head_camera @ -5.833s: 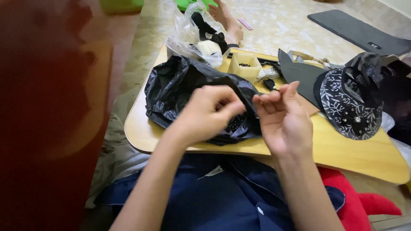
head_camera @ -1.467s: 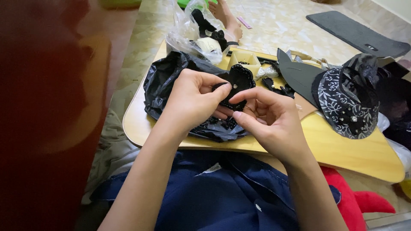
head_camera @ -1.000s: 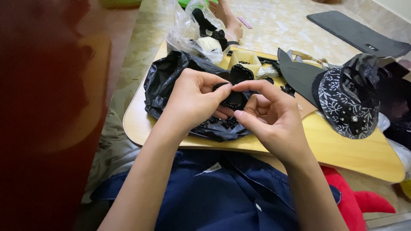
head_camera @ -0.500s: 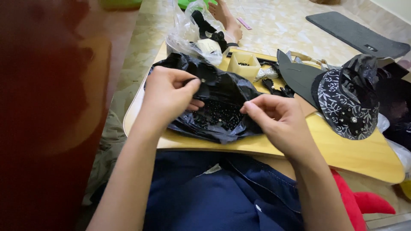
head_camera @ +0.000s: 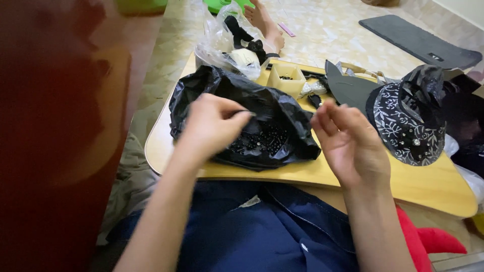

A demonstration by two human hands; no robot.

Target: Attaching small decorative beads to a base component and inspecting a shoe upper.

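While the left hand [head_camera: 214, 123] pinches a fold of the black bag [head_camera: 242, 118] between thumb and fingertips, the right hand [head_camera: 348, 143] hangs just beside the bag's right end, fingers loosely spread and holding nothing that can be made out. The bag lies on the left half of the tray [head_camera: 433, 189], its mouth sagging toward the near edge, with a pool of small dark beads [head_camera: 259, 143] exposed in the opening.

Risks noted:

1. Spillage. The beads sit close to the bag's low lip, which is near the tray's near edge. A lift or tug by the pinching hand could tilt the film and, in my judgement, roll beads onto the tray and over into the lap.

2. Loss of grip. The film is thin and glossy; a fingertip pinch on one fold may slip, dropping the mouth shut over the beads.

3. Collision. The patterned hat [head_camera: 408, 123] stands near the right hand, toward the tray's right edge. A wide sweep of that hand could knock it off.

4. Crowding at the far edge. A clear bag [head_camera: 227, 43] and a small yellow box [head_camera: 286, 78] stand just behind the black bag; pushing the bag away could shove them off.

5. Tray stability cannot be judged; its support is hidden.
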